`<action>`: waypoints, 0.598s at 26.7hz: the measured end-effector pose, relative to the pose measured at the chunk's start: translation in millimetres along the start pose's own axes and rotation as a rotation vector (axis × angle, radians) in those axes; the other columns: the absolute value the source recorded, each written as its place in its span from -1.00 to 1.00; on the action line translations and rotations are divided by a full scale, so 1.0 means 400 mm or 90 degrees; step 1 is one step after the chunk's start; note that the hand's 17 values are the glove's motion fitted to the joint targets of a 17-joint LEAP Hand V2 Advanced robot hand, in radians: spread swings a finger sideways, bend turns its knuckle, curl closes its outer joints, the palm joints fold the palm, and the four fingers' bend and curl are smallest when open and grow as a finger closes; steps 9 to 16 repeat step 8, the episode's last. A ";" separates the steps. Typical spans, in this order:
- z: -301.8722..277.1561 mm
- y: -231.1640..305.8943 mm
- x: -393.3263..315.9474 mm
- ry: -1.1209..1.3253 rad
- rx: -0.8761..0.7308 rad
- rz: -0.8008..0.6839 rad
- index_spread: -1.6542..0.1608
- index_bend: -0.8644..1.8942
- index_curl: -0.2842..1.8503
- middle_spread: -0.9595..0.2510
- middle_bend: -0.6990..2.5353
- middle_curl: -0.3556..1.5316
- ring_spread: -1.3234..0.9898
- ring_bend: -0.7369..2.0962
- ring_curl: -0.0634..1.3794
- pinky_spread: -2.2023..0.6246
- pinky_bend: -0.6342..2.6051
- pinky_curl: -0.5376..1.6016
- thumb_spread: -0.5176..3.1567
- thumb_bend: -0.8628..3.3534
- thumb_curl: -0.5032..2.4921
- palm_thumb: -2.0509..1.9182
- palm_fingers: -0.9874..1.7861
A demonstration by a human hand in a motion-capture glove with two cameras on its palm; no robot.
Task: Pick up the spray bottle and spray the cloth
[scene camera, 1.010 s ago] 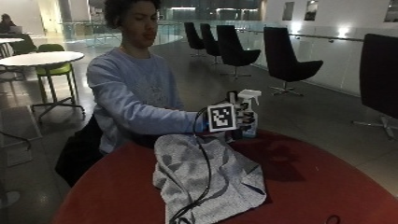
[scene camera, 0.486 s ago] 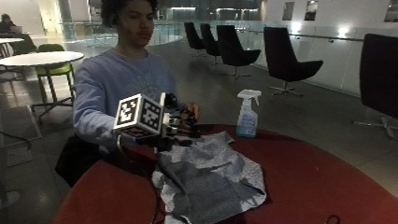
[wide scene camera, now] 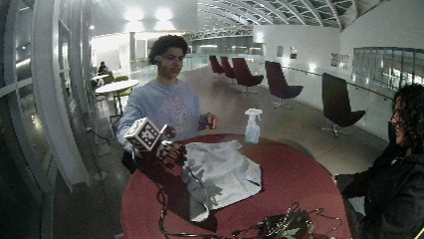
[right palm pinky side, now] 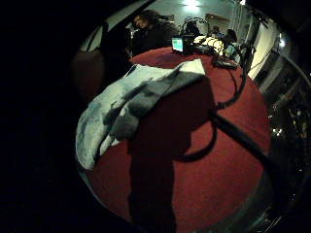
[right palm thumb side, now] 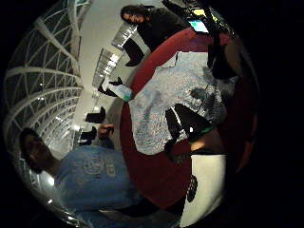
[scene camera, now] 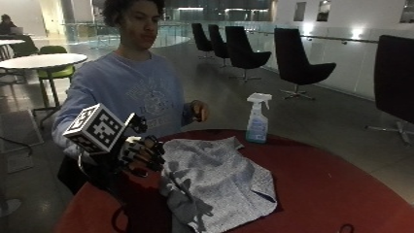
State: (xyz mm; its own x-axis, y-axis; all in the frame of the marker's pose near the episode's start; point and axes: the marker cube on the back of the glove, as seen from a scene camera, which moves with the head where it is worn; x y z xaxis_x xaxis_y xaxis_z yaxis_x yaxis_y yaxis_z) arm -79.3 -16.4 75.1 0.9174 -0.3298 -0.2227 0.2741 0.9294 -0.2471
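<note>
Pulling back: outside view shows my gloved right hand (scene camera: 139, 155) off the spray bottle (scene camera: 257, 119) it gripped a second ago, fingers loosely curled, holding nothing. Bottle stands upright on the red table (scene camera: 336, 179), long axis vertical, nozzle toward the hand, well beyond my fingertips, across the grey cloth (scene camera: 216, 182). Likely spraying done or aborted. Wide view: same, cloth (wide scene camera: 222, 177) just beside fingers. Thumb-side palm view: bottle (right palm thumb side: 122, 91) past cloth. Little-finger view: cloth (right palm pinky side: 131, 104) only.
</note>
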 end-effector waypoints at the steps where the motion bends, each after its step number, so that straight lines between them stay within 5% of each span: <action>1: -0.001 0.004 0.005 -0.002 0.003 0.002 0.54 -0.18 -0.29 0.47 -0.37 -0.16 0.08 -0.20 -0.39 0.69 -0.55 -0.39 -0.18 -0.60 -0.40 0.43 0.40; 16: 0.000 0.002 0.009 0.008 0.001 -0.007 0.53 -0.19 -0.29 0.47 -0.37 -0.16 0.08 -0.20 -0.39 0.69 -0.55 -0.40 -0.17 -0.60 -0.40 0.44 0.40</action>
